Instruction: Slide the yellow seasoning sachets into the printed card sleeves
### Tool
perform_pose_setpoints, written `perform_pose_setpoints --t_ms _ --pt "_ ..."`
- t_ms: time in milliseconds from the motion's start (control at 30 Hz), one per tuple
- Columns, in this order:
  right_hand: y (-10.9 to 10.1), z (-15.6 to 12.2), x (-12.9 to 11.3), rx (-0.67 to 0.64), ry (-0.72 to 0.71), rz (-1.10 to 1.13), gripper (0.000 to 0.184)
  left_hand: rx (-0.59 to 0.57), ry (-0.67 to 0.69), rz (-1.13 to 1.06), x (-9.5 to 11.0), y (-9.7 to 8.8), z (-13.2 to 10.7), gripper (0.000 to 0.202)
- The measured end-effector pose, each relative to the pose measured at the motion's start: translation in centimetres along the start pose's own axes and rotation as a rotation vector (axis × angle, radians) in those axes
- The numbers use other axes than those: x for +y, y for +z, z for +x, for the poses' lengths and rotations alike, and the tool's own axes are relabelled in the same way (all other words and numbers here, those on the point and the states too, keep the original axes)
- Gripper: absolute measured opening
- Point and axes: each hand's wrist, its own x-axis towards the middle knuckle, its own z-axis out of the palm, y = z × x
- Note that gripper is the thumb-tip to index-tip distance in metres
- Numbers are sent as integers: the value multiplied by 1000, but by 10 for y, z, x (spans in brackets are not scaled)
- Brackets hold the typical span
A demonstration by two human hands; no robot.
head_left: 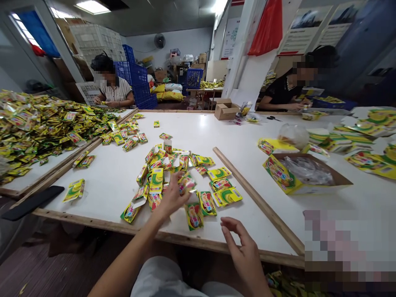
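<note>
My left hand (173, 194) is over the pile in front of me, its fingers closed on a small printed packet (187, 183) that is slightly blurred. Around it lie small yellow and green boxes; one box (156, 180) with a barcode shows just left of my fingers. Several packets lie to the right of that hand, among them a red and green one (207, 203). My right hand (243, 245) hovers at the table's front edge, empty, thumb and forefinger curved with a gap between them. Nearest to it is a packet (194, 216) lying flat.
A large heap of packets (46, 123) covers the left table. Wooden strips (256, 198) divide the white tabletop (192, 123). At right stands an open display box (281, 175) with clear plastic inside. Two co-workers sit across the table. A small cardboard box (225, 110) is at the far edge.
</note>
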Motion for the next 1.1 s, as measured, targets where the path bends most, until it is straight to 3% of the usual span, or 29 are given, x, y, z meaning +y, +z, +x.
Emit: perform_pose_setpoints --t_ms 133,267,433,500,600,667,800,933,1100 --pt "22 12 4 47 -30 225 38 35 29 -194 30 42 -32 71" --pt "42 27 6 48 -17 323 44 28 33 -278 30 65 -44 68" --pt "31 54 12 34 -1 281 37 173 -132 -462 18 47 -35 56" --pt "18 63 16 104 -35 128 32 250 -195 -517 16 37 -35 55" --pt "6 64 16 268 -126 -102 27 232 -242 -594 16 33 -46 56" --pt "11 57 11 188 -140 -50 28 165 -279 -650 16 37 -58 55" --pt "44 36 6 -154 -54 240 32 26 -355 -672 13 44 -79 50" --pt "69 25 11 -145 32 364 35 -41 -393 -660 6 37 -88 39" --pt "70 34 8 -163 -6 244 21 -24 -375 -615 0 27 -83 23"
